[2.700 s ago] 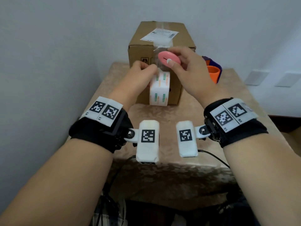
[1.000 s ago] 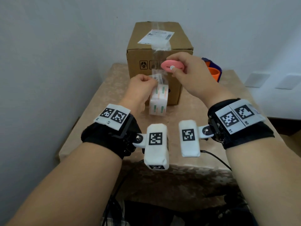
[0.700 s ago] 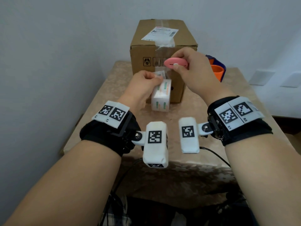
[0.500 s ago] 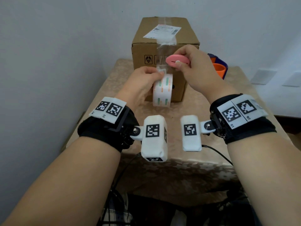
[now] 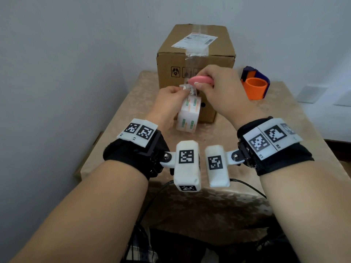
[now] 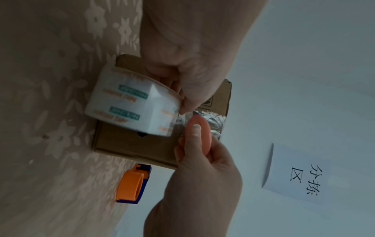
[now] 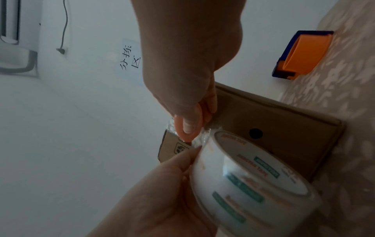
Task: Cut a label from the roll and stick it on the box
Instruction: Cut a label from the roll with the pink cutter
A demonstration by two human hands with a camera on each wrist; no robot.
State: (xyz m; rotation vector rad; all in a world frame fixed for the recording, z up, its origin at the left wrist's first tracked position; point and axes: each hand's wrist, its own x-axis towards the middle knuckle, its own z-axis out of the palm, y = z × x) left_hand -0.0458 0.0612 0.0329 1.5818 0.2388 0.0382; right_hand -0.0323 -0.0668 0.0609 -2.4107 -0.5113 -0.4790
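Note:
A brown cardboard box (image 5: 195, 54) stands at the back of the table, a white shipping slip taped on its top. In front of it my left hand (image 5: 176, 95) holds up a roll of clear labels (image 5: 188, 114) printed in green and orange, pinching the loose end at its top. My right hand (image 5: 206, 86) grips a pink oval cutter (image 5: 201, 80) and holds it against that loose strip, right beside the left fingertips. The left wrist view shows the cutter (image 6: 199, 133) at the roll's (image 6: 131, 109) free edge. The right wrist view shows the cutter's (image 7: 183, 128) tip on the strip.
An orange and blue tape dispenser (image 5: 255, 86) sits on the table to the right of the box. The table (image 5: 284, 130) has a beige flowered cloth and is hemmed by grey walls at the left and back. A paper sign (image 6: 300, 176) hangs on the wall.
The right hand has brought the pink cutter down and left until it meets the loose strip at the left fingertips. The left hand still holds the roll up before the box.

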